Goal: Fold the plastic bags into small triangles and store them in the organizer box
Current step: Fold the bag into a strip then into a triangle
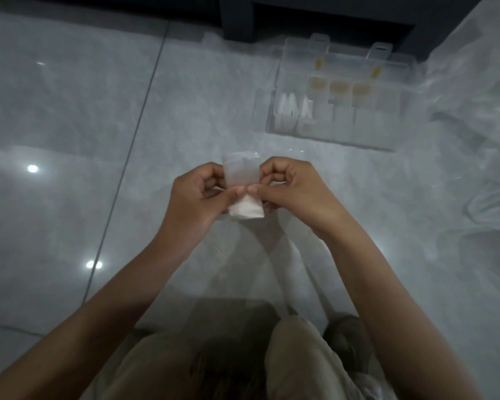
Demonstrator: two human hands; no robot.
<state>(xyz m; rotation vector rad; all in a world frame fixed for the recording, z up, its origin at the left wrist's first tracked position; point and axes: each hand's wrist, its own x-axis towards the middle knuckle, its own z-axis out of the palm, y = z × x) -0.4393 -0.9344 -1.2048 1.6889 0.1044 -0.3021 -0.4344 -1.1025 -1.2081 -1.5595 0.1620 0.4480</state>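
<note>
Both hands are raised above the glossy grey tiled floor and work on one clear plastic bag folded into a narrow strip. The left hand and the right hand each have their grip clamped on the strip, fingers curled, with the thumb tips meeting at its middle. The strip's lower end is thicker and white, and its upper end stands up translucent between the knuckles. The organizer box, clear and open, lies on the floor well apart, ahead and to the right. Its near-left compartments hold white folded triangles, and yellowish folded pieces sit in the row behind. A heap of loose plastic bags lies right of the box. Beige trousers show below.
</note>
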